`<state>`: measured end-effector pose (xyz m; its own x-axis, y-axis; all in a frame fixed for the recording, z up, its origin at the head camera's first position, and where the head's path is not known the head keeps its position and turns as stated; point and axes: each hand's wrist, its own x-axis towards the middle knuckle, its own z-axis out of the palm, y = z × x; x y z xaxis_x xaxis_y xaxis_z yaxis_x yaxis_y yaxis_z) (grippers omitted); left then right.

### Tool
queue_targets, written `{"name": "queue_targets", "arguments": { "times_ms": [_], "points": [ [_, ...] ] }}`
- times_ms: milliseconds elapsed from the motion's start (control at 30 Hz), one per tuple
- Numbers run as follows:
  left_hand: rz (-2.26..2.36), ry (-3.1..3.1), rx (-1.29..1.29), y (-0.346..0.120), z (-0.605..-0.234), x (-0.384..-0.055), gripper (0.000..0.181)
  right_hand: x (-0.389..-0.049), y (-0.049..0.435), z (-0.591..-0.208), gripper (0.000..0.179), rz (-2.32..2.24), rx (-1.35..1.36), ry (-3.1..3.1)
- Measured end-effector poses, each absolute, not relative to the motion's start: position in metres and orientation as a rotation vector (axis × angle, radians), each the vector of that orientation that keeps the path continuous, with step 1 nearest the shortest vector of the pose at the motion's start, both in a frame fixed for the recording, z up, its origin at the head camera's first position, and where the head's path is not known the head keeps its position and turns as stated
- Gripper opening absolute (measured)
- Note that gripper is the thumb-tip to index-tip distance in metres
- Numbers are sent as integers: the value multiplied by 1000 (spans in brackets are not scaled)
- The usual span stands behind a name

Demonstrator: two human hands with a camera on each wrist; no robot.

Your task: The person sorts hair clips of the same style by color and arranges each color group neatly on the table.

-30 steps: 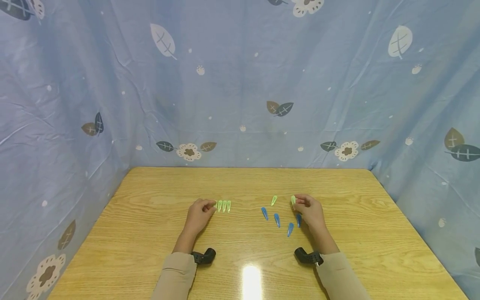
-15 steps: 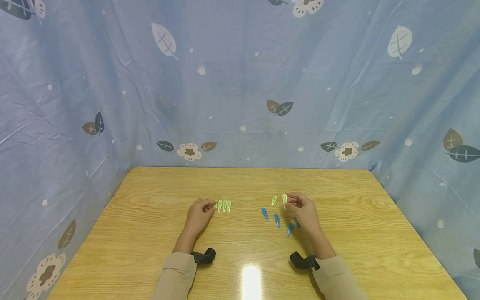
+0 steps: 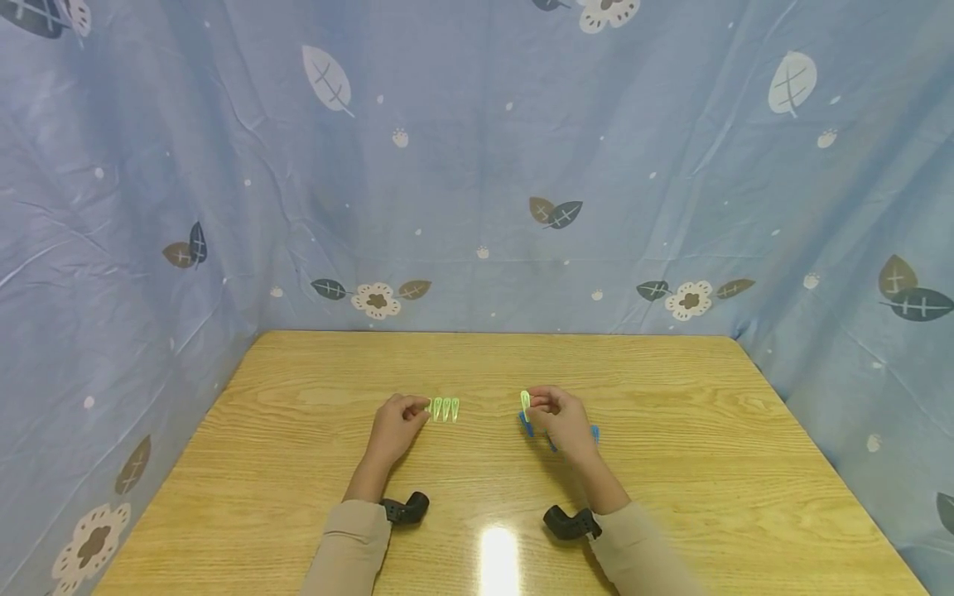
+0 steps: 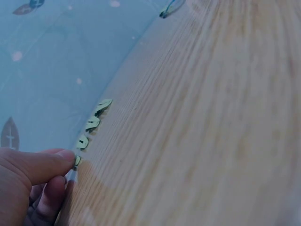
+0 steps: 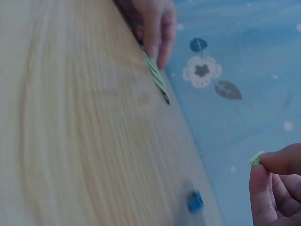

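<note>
Preferably, right hand [image 3: 564, 423], its grip pinched on one green snap hair clip [image 3: 525, 401], should pass clear above the blue clips [image 3: 527, 426]; left hand [image 3: 397, 429] pinches end clip [image 4: 77, 161].

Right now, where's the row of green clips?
In the head view, the row of green snap hair clips lies left of center, left end pinched by the left hand.

Four pale green clips [image 3: 446, 410] are lying side by side in a row, the left hand [image 3: 397, 420] pinching the leftmost one. The right hand [image 3: 564, 424] is holding another green clip [image 3: 525, 401] aloft, rounded end pointing away from the person, while blue clips [image 3: 595, 434] are lying around that hand, partly hidden.
</note>
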<state>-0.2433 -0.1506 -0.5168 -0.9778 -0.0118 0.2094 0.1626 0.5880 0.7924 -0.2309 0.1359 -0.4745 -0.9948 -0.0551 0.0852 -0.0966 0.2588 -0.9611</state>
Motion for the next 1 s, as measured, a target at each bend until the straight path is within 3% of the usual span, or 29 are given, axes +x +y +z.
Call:
{"name": "queue_targets", "arguments": {
  "times_ms": [367, 700, 1000],
  "points": [
    [-1349, -2621, -127, -151, -515, -244, 20, -218, 89, -447, 26, 1962, 217, -2471],
    [-1389, -2617, -126, -152, -512, -242, 19, -240, 64, -488, 24, 1933, 180, -2472],
    [-1387, -2609, -139, -151, -511, -242, 18, -249, 47, -494, 23, 1869, 97, -2535]
  ]
}}
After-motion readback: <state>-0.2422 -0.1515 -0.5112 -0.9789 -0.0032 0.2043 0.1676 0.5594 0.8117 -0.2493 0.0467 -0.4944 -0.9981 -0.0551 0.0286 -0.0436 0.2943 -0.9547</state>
